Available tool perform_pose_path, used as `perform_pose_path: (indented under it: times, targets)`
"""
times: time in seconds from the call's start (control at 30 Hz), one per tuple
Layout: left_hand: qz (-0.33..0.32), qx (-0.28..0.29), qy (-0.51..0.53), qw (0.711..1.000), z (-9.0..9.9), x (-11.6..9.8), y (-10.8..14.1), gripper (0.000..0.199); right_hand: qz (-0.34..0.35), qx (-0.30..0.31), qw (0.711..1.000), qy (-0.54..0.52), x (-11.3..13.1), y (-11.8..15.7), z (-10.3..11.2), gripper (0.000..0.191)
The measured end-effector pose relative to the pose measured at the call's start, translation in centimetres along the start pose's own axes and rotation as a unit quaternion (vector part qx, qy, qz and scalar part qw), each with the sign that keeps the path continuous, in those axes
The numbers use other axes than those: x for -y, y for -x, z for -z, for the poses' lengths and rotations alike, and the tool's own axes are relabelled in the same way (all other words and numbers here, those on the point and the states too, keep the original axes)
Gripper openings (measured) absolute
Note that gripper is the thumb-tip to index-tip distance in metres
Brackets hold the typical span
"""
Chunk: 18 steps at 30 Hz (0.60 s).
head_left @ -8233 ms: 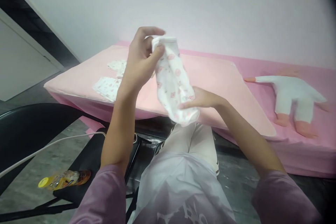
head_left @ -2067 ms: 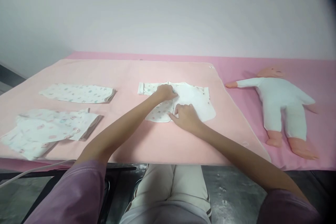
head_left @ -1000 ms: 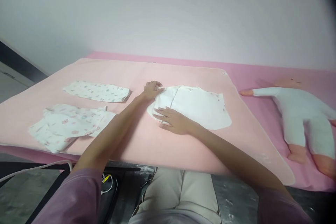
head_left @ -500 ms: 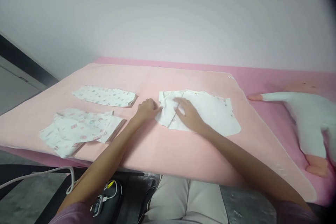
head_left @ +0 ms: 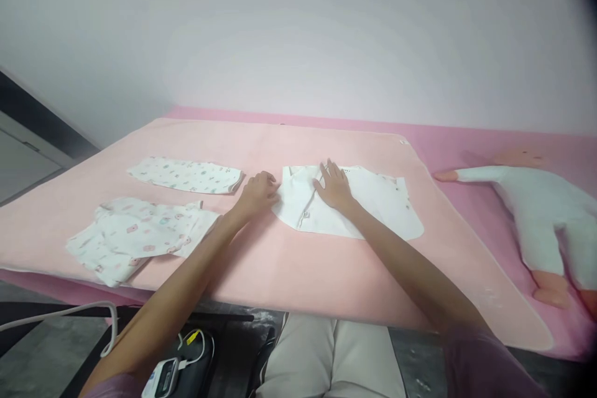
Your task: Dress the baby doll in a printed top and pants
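Observation:
A small white baby shirt with snaps lies spread flat on the pink mat. My right hand rests open on its left half, palm down and fingers spread, beside a slanting front edge. At the shirt's left edge is my left hand, its fingers loosely bent and a little apart. The fingertips come up to the cloth, and no fabric is seen lifted in them. Left of that hand lies a folded white garment with a small print. Nearer to me is another printed white garment, loosely folded in layers.
A doll in a white suit lies at the right on the pink surface. The pale pink mat covers the table, with a white wall behind. Below the left forearm are a white cable and a small device.
My right hand has slid away from me over the shirt, its fingers now pointing to the collar side. The left hand has drawn slightly back at the left edge. The view has tilted up.

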<state>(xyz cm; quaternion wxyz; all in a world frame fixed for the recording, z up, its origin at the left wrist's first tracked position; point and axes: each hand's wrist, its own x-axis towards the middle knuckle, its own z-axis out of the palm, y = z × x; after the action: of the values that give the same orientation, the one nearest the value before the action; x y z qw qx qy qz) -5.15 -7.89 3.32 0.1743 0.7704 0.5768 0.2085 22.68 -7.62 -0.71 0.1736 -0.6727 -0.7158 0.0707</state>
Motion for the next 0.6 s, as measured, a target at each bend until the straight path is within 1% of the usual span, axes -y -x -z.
perform_pose_path:
  times: [0.07, 0.1, 0.17, 0.23, 0.3, 0.33, 0.4, 0.47, 0.53, 0.6]
  targets:
    - [-0.003, -0.028, -0.014, 1.0, -0.4, -0.5, -1.4, 0.039, 0.014, -0.018, 1.0, -0.005, 0.5, 0.6, -0.1, 0.079]
    - [0.01, -0.03, -0.016, 0.999, -0.7, -0.9, -2.3, 0.04, 0.024, -0.021, 0.999, -0.011, 0.9, 1.0, -0.1, 0.079]
    - [0.054, -0.006, -0.02, 0.998, -1.3, -1.6, -4.6, 0.043, 0.05, -0.015, 0.998, -0.026, 1.8, 1.8, -0.2, 0.08]
    - [0.091, 0.042, -0.025, 0.995, -1.8, -2.0, -6.7, 0.046, 0.086, -0.002, 0.996, -0.034, 2.8, 2.6, -0.5, 0.082]
    - [0.105, 0.07, -0.012, 0.992, -2.3, -2.0, -8.1, 0.047, 0.122, 0.017, 0.992, -0.036, 3.4, 3.2, -0.8, 0.082]
    - [0.104, 0.067, 0.001, 0.992, -2.6, -1.8, -8.4, 0.046, 0.134, 0.027, 0.99, -0.036, 3.6, 3.4, -0.9, 0.082]
    - [0.095, 0.037, 0.041, 0.994, -3.0, -1.3, -8.7, 0.04, 0.146, 0.039, 0.988, -0.041, 3.9, 3.7, -1.0, 0.082]
    - [0.088, -0.008, 0.09, 0.992, -3.5, -0.6, -8.6, 0.037, 0.153, 0.034, 0.986, -0.049, 3.9, 3.8, -1.0, 0.082]
    - [0.08, -0.04, 0.141, 0.986, -3.8, 0.1, -8.4, 0.041, 0.15, 0.015, 0.987, -0.058, 3.9, 3.9, -0.8, 0.08]
    - [0.071, -0.053, 0.169, 0.982, -4.1, 0.6, -8.3, 0.046, 0.141, -0.003, 0.988, -0.06, 3.8, 4.0, -0.8, 0.078]
